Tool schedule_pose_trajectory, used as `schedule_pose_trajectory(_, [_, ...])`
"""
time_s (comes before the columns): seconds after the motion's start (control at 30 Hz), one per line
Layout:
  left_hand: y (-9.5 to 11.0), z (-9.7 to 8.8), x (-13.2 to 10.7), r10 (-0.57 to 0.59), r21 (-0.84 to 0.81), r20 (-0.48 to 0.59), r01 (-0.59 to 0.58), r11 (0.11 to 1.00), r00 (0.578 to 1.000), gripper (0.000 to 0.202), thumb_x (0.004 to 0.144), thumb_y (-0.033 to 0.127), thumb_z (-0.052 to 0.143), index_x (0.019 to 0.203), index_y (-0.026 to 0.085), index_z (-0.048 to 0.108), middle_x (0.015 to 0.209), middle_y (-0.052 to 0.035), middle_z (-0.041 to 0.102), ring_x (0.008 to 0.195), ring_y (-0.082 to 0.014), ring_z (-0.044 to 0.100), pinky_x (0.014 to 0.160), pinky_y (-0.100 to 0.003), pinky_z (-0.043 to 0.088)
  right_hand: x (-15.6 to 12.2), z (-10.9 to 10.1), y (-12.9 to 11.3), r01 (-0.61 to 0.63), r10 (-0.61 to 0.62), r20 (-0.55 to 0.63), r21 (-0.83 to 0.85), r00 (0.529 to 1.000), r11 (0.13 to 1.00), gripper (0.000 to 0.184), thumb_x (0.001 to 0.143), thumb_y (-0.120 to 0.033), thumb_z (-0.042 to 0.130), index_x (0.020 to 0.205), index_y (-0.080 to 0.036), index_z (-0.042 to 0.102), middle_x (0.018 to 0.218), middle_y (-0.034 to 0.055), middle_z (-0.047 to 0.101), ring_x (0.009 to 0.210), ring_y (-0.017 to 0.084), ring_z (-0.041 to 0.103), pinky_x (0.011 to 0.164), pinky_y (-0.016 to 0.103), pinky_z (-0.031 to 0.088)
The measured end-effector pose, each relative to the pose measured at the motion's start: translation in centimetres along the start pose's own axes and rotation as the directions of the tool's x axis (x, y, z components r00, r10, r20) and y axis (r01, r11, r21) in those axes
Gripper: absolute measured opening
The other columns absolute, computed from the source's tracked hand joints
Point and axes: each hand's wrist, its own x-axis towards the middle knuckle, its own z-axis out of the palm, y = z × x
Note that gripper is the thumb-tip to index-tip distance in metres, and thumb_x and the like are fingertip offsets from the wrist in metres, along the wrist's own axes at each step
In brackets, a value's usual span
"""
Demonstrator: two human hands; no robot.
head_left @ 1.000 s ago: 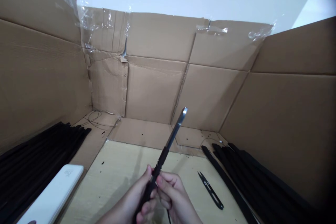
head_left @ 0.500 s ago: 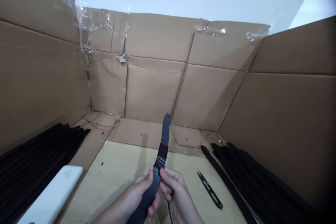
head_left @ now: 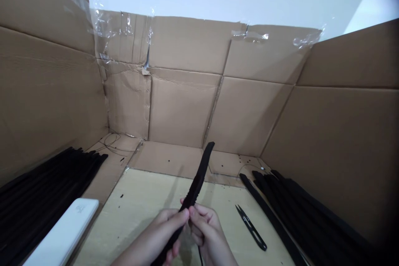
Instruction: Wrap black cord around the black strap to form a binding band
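A long, slightly curved dark strip [head_left: 202, 170] slants up from the lower middle, its narrow end pointing away from me. Ridges, seemingly cord windings, show along its edges just above my fingers. My left hand [head_left: 165, 228] is closed around the lower part, thumb on top and fingertips showing underneath. At the strip's right edge, my right hand [head_left: 207, 228] pinches with thumb and forefinger, close to the left thumb. A thin black cord [head_left: 200, 255] hangs below the right hand; its upper run is hidden by the fingers.
Black thread snips [head_left: 251, 227] lie to the right. Long black strips are piled at the right [head_left: 299, 203] and left [head_left: 46, 191]. A white rectangular block [head_left: 64, 232] sits at lower left. Cardboard walls [head_left: 183, 104] enclose the surface; loose thread [head_left: 114, 143] lies back left.
The strip has turned in my hands, from its broad grey face with cord coils to a darker side with ridged edges. Its tip has swung right and slightly down. Both hands still hold it.
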Motion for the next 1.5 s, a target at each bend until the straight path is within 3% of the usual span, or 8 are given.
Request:
schedule_pose_trajectory(0.17, [-0.3,0.4,0.4,0.412,0.497,-0.225,-0.260,0.828,0.883,0.046,0.090,0.061,0.043,0.083,0.017,0.055,0.079,-0.0084,0.062,0.069,-0.0165,0.055,0.063,-0.026,0.038,0.3,-0.2,0.0,0.036,-0.036,0.001,-0.024,0.999,0.999,0.056,0.056,-0.055,0.087,0.066,-0.010,0.056,0.053,-0.0066,0.025,0.048,0.002,0.012,0.045,0.019,0.008])
schedule_pose_trajectory(0.37, [-0.8,0.9,1.4,-0.002,-0.276,0.101,0.031,0.961,0.995,0.068,0.074,0.084,0.039,0.082,0.017,0.050,0.052,0.0026,0.045,0.037,-0.0069,0.034,0.039,-0.020,0.027,0.1,-0.3,0.2,-0.004,0.004,-0.002,-0.017,1.000,1.000,0.057,0.063,-0.059,0.082,0.065,-0.013,0.049,0.051,-0.0028,0.040,0.043,0.004,0.030,0.042,0.017,0.021])
schedule_pose_trajectory(0.63, [-1.5,1.1,1.3,0.146,-0.060,-0.208,-0.161,0.985,0.967,0.057,0.071,0.074,0.060,0.080,0.019,0.047,0.052,0.0039,0.047,0.038,-0.0065,0.035,0.038,-0.019,0.023,0.2,-0.1,0.0,0.042,-0.042,0.012,0.028,0.999,0.999,0.058,0.056,-0.054,0.088,0.062,-0.011,0.048,0.050,-0.0082,0.025,0.045,0.000,0.015,0.042,0.016,0.013])
schedule_pose_trajectory(0.83, [-0.5,-0.4,1.7,0.007,-0.528,0.456,0.264,0.807,0.890,0.053,0.080,0.070,0.050,0.067,0.020,0.040,0.035,0.0086,0.026,0.028,-0.0052,0.015,0.030,-0.018,0.012,-0.4,-0.3,0.3,-0.037,0.037,0.024,0.002,0.999,0.999,0.058,0.060,-0.058,0.085,0.085,-0.009,0.064,0.063,0.0043,0.059,0.048,0.004,0.040,0.045,0.015,0.027])
schedule_pose_trajectory(1.03, [-0.8,-1.6,1.8,-0.001,-0.392,0.631,0.321,0.862,0.776,0.068,0.066,0.088,0.048,0.064,0.020,0.042,0.037,0.0071,0.031,0.027,-0.0073,0.020,0.024,-0.020,0.021,-0.8,0.5,-0.5,0.131,-0.107,0.191,-0.118,0.976,0.984,0.042,0.072,-0.047,0.081,0.075,-0.007,0.068,0.065,0.0086,0.063,0.056,0.010,0.058,0.054,0.017,0.042])
schedule_pose_trajectory(1.17, [-0.7,-0.1,0.8,-0.144,-0.238,0.193,0.189,0.953,0.971,0.077,0.069,0.092,0.033,0.062,0.016,0.046,0.045,-0.0003,0.046,0.037,-0.0086,0.043,0.037,-0.019,0.038,-0.7,0.9,-0.5,0.144,-0.117,0.195,-0.132,0.974,0.981,0.039,0.075,-0.046,0.078,0.075,-0.008,0.066,0.055,0.0034,0.058,0.043,0.006,0.047,0.043,0.016,0.035])
schedule_pose_trajectory(1.27, [-0.3,0.6,0.2,0.001,-0.163,-0.069,-0.012,0.987,0.998,0.076,0.064,0.090,0.049,0.077,0.015,0.051,0.050,0.0025,0.049,0.038,-0.0070,0.041,0.036,-0.017,0.034,-0.6,1.0,-0.5,0.156,-0.125,0.198,-0.146,0.972,0.977,0.040,0.077,-0.048,0.076,0.077,-0.009,0.066,0.052,0.0014,0.054,0.040,0.006,0.043,0.041,0.017,0.035])
schedule_pose_trajectory(1.5, [0.0,-0.3,0.0,-0.052,-0.530,0.423,0.294,0.796,0.905,0.068,0.055,0.079,0.070,0.065,0.018,0.042,0.043,0.0103,0.027,0.033,-0.0021,0.016,0.029,-0.015,0.014,-0.6,0.3,-0.7,0.141,-0.102,0.282,-0.123,0.954,0.982,0.037,0.080,-0.045,0.074,0.080,-0.008,0.069,0.061,0.0048,0.061,0.043,0.003,0.039,0.040,0.015,0.023])
